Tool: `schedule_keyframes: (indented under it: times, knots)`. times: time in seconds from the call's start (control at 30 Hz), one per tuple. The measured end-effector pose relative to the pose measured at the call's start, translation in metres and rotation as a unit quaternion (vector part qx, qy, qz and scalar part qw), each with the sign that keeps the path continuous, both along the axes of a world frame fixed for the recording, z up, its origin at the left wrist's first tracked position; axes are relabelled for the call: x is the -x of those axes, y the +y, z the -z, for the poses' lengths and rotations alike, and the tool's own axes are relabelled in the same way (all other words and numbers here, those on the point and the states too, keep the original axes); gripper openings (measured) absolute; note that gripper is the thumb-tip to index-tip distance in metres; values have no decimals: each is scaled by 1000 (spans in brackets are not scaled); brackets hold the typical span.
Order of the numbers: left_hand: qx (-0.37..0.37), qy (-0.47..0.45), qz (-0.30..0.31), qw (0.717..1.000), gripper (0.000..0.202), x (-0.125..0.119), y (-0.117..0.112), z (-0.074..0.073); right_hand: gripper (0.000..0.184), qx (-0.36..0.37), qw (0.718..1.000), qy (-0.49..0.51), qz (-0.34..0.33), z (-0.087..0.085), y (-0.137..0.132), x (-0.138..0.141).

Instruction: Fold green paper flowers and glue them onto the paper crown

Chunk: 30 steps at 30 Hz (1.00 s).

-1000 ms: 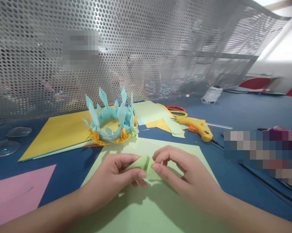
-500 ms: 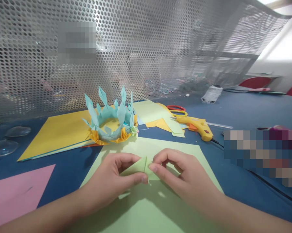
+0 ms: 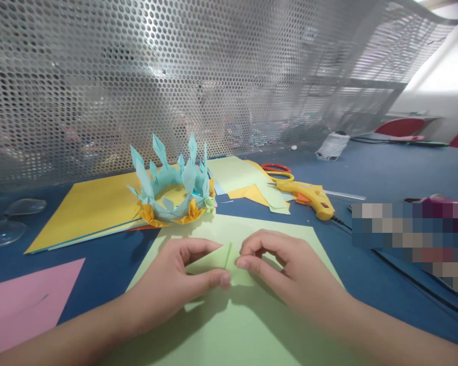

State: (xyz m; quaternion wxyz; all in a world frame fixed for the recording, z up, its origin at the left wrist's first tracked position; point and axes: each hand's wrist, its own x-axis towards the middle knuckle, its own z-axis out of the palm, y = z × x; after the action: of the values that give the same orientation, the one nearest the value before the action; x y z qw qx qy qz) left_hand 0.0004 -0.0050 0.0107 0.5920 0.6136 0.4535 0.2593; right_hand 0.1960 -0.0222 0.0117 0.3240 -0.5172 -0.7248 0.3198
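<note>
A small folded piece of light green paper [image 3: 215,258] is held above a large light green sheet [image 3: 229,330]. My left hand [image 3: 185,272] grips its left part, thumb in front and fingers behind. At its right side, my right hand [image 3: 276,264] pinches the paper's edge between thumb and index finger. A raised crease stands near the middle of the folded paper. Behind my hands is a light blue paper crown [image 3: 171,190] with tall points and orange folded flowers round its base.
A yellow glue gun [image 3: 308,195] with a cord lies right of the crown, near scissors [image 3: 276,173] and paper scraps [image 3: 251,193]. Yellow sheets [image 3: 84,213], a pink sheet [image 3: 26,300] and glasses [image 3: 7,231] are at left. A perforated metal panel [image 3: 213,76] stands behind.
The hands and folded paper stay almost in place. The camera view shifts slightly, and my right fingertips sit a little farther right.
</note>
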Motion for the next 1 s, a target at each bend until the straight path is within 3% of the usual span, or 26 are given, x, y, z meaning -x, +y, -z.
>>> schedule_keyframes:
  times: [0.23,0.43,0.6,0.7,0.83,1.0]
  knots:
    - [-19,-6,-11,1000,3,-1,0,1,14,146,985,84,27,2,-2,5]
    - [-41,24,-8,999,4,-2,-1,4,9,163,974,155,30,5,-3,6]
    - [-36,29,-23,999,6,-2,-2,5,15,165,974,156,21,5,-1,7]
    - [-27,-4,-63,998,27,0,-1,6,10,165,972,165,23,5,1,7]
    - [4,-87,-114,990,60,1,3,10,17,217,953,210,31,4,2,8]
    - [-7,-118,-108,987,53,-1,3,11,24,277,925,259,13,4,0,11]
